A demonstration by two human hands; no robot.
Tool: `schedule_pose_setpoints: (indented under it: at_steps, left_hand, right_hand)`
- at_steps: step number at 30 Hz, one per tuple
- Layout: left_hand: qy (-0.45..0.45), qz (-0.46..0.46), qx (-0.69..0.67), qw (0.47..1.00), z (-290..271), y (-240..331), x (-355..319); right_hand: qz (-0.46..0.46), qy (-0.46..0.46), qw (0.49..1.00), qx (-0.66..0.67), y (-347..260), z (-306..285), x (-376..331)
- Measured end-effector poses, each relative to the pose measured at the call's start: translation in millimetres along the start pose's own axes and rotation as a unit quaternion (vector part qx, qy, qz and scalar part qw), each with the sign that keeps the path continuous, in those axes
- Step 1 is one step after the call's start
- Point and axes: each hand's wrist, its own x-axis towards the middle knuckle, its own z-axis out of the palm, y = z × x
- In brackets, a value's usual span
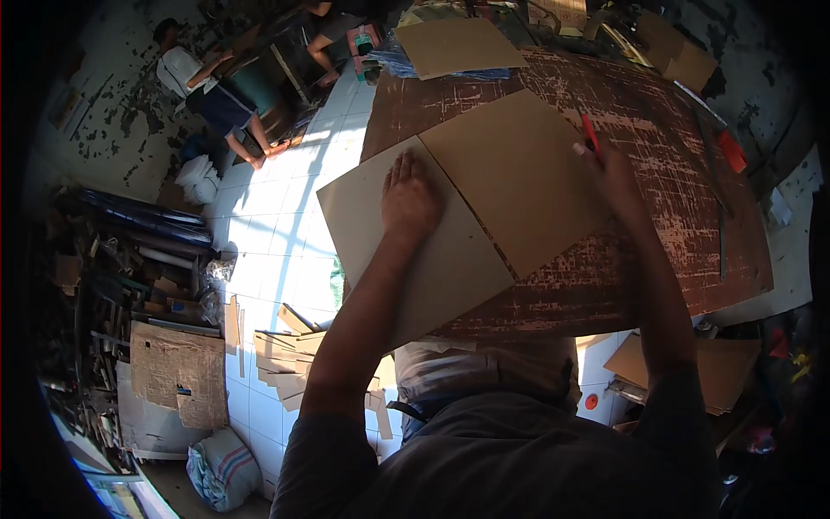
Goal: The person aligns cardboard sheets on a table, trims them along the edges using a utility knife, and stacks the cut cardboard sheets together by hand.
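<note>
A worn brown table [674,259] fills the middle, its top scratched pale. On it lie two tan cardboard sheets side by side: the left sheet [432,277] juts over the table's edge, the right sheet [519,173] lies wholly on top. The left hand [408,197] presses flat, fingers spread, on the left sheet. The right hand [616,173] grips a red pen [591,137] at the right sheet's far edge. Another cardboard sheet [454,45] lies beyond. Cardboard scraps [285,355] pile on the white-tiled floor [285,216].
</note>
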Motion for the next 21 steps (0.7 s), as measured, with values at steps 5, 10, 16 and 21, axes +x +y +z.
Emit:
schedule_pose_setpoints:
  at_steps: [5,10,16,21]
  left_hand:
    - [-0.069,-0.028,0.02,0.997,-10,-5,-2]
    - [-0.009,-0.004,-0.012,1.0,-6,7,0]
    - [-0.005,0.001,0.0,1.0,-1,-3,0]
    - [-0.025,-0.009,0.008,1.0,0,-2,1]
  right_hand:
    - [-0.002,-0.192,0.968,0.159,-89,78,12]
    - [-0.154,-0.087,0.981,0.084,-116,150,37]
    - [-0.167,-0.093,0.981,-0.033,-133,174,36]
    - [-0.194,-0.103,0.973,-0.065,-134,176,33]
